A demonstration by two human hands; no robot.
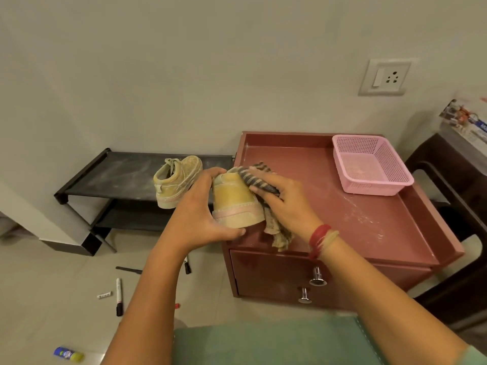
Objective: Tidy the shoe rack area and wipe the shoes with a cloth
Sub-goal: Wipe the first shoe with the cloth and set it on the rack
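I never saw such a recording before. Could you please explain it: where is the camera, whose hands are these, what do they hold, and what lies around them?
There is no machine: a person wears one camera on the head, looking down at their own two hands. The left hand grips a yellowish shoe. The right hand holds a striped cloth against that shoe. They work at a red cabinet, where a pink basket stands. A second shoe sits on the black rack beside it. Markers lie on the floor.
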